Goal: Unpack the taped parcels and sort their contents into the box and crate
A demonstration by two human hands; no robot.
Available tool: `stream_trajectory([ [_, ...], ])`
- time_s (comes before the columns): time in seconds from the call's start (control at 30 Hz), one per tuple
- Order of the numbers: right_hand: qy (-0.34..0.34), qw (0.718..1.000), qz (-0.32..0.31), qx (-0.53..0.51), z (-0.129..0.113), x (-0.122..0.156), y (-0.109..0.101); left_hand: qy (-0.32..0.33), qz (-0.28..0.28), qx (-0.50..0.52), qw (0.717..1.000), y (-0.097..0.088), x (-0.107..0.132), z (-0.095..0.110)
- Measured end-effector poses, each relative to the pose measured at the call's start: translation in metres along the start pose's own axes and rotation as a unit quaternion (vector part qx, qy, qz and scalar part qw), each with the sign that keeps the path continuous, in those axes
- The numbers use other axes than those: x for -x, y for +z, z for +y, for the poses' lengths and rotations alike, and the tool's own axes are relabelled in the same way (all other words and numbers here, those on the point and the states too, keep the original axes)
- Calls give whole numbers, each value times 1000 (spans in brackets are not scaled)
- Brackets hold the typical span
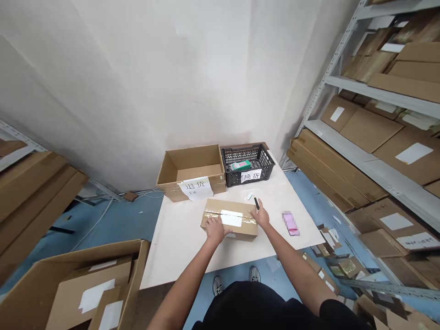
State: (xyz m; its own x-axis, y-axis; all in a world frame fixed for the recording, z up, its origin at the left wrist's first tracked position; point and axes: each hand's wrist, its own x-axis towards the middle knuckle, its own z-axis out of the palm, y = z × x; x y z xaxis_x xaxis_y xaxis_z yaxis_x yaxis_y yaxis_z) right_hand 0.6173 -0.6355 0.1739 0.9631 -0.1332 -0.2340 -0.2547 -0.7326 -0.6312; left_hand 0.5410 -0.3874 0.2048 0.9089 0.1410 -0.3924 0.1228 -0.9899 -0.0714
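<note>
A taped cardboard box [213, 208] with a white label [231, 218] lies on the white table [178, 243] in front of me. My left hand [215, 230] rests on the left part of its top, fingers laid over it and thumb stretched to the right. At the box's right end, my right hand [260, 215] is closed around a slim black box cutter [256, 203], which points up and away from me. Its blade is too small to make out. Some of my right fingertips touch the box.
Behind the box stand an open carton [165, 190] with a paper sign and a black plastic crate [268, 172] holding a green packet [241, 165]. A pink phone [290, 223] lies to the right. Loaded shelves [371, 165] and a large carton [142, 256] of parcels flank the table.
</note>
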Motion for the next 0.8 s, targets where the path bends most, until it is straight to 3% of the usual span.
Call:
stream_trajectory([
  [0.07, 16, 994, -5, -110, 2, -3, -1, 10, 39, 13, 999, 2, 2, 1],
  [0.13, 34, 966, -30, -254, 11, 1, -4, 77, 58, 20, 995, 0, -4, -1],
  [0.23, 49, 903, -101, -414, 34, 13, -15, 159, 30, 32, 986, -1, -21, -3],
  [0.3, 74, 885, -135, -439, 49, 19, -24, 153, 13, 41, 987, 3, -31, -1],
  [0.4, 100, 906, -139, -386, 63, 20, -35, 132, 19, 45, 990, 12, -38, 5],
  [0.6, 32, 970, -135, -201, 58, 9, -46, 128, 10, 46, 991, 18, -40, 7],
  [0.8, -14, 983, -167, -81, 43, 13, -54, 132, 33, 42, 990, 20, -39, 6],
])
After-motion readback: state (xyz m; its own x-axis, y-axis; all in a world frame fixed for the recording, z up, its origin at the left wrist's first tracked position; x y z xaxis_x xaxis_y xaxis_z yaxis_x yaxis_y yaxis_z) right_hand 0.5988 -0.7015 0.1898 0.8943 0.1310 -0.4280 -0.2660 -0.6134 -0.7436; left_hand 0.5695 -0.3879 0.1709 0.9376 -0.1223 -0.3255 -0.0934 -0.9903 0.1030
